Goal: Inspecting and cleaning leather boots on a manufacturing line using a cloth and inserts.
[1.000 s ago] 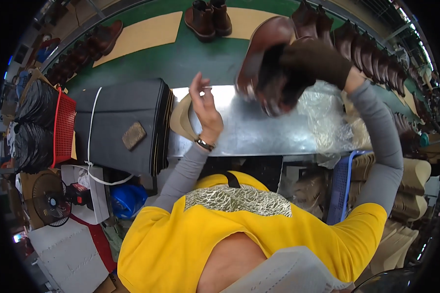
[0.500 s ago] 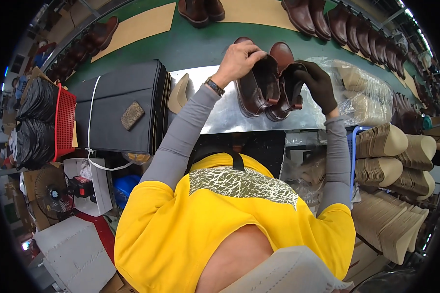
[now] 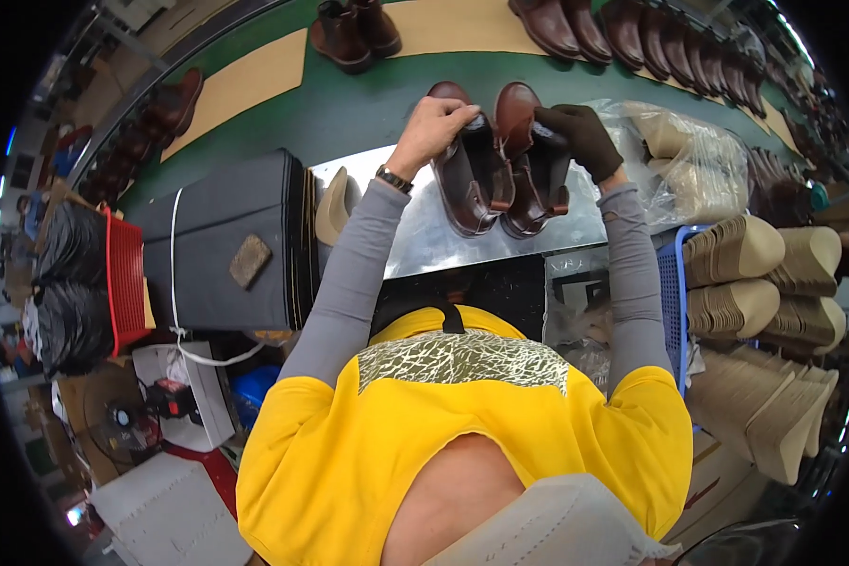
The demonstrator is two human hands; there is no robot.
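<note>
A pair of dark brown leather ankle boots stands side by side on a shiny metal sheet [image 3: 396, 241], openings facing me and toes pointing away. My bare left hand [image 3: 432, 134] pinches the upper edge of the left boot [image 3: 462, 196]. My right hand [image 3: 585, 141], in a dark glove, grips the upper edge of the right boot [image 3: 516, 111]; its fingertips are partly hidden at the collar. Brown pull tabs stick out at the near ends of both boots. Left of them, a curved beige insole [image 3: 331, 208] lies on the sheet.
A strapped stack of black sheets [image 3: 226, 250] with a small rough block [image 3: 250, 261] lies left, beside a red basket [image 3: 125, 283]. Right are bagged beige insoles [image 3: 698, 179] and a blue basket [image 3: 671, 302] with insole stacks. More boots [image 3: 632, 38] line the green table [image 3: 424, 66].
The view has shifted slightly, moving the scene leftward. Both hands stay on the boots. My gloved hand's fingers now sit farther along the right boot's collar, and more of its toe shows.
</note>
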